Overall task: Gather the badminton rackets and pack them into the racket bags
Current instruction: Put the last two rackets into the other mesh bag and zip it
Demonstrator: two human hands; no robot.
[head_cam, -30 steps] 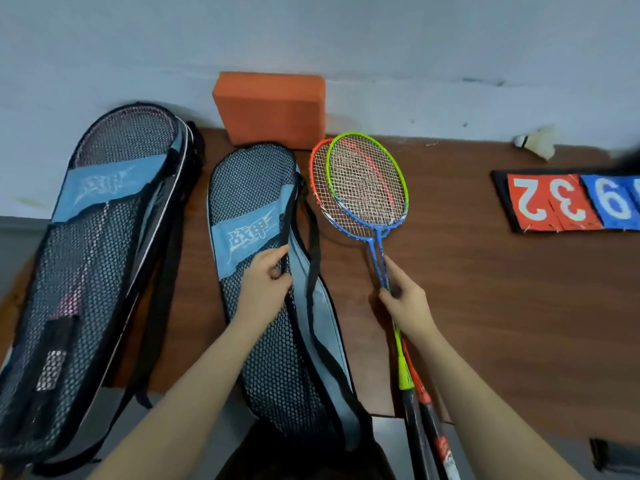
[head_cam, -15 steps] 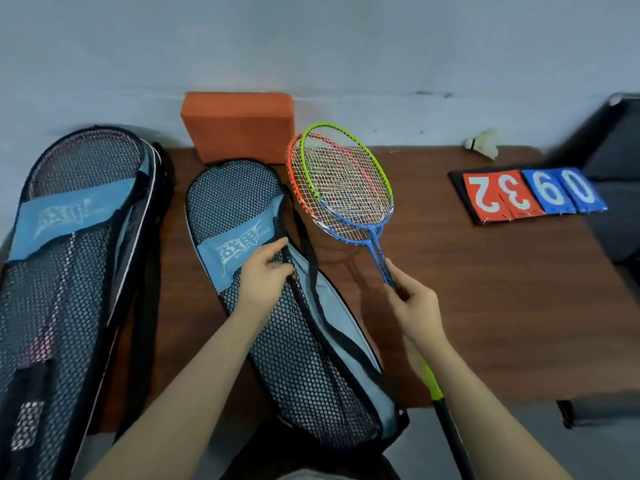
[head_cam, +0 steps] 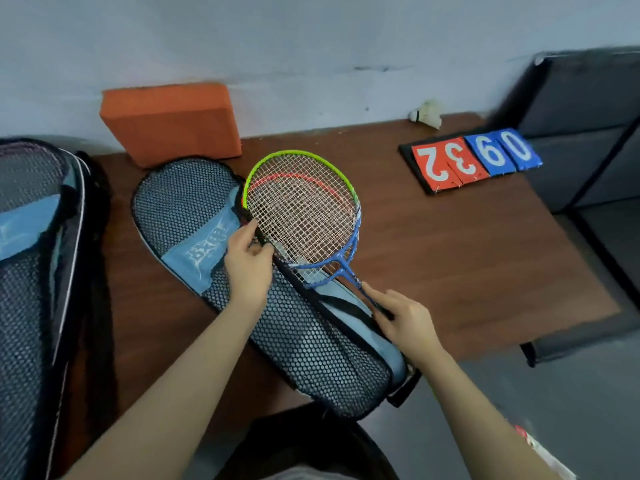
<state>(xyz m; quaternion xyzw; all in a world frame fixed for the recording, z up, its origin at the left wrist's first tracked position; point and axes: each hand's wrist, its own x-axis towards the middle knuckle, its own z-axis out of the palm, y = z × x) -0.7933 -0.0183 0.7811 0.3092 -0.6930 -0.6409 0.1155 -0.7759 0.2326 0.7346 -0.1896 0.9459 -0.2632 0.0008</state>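
Fingers (head_cam: 254, 233) of left hand (head_cam: 247, 268): pinching black bag edge; right hand (head_cam: 403, 315): closed on racket shafts. Grey wall (head_cam: 311, 46); brown wooden table (head_cam: 450, 254); mesh racket bag (head_cam: 277, 306), lying open; second bag (head_cam: 31, 271), left; two stacked rackets (head_cam: 304, 216), heads over bag mouth; orange block (head_cam: 169, 121); scoreboard (head_cam: 474, 157); shuttlecock (head_cam: 427, 112)

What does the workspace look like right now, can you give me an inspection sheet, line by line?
Surface: brown wooden table, bare on its right half.
Job's things: two stacked rackets over the open mesh racket bag; second bag at left.
Clutter: orange foam block, shuttlecock, flip scoreboard.
Grippers: left hand pinches the bag's edge; right hand grips the racket shafts.
Cables: nothing seen.
Surroundings: pale wall, dark furniture at right.
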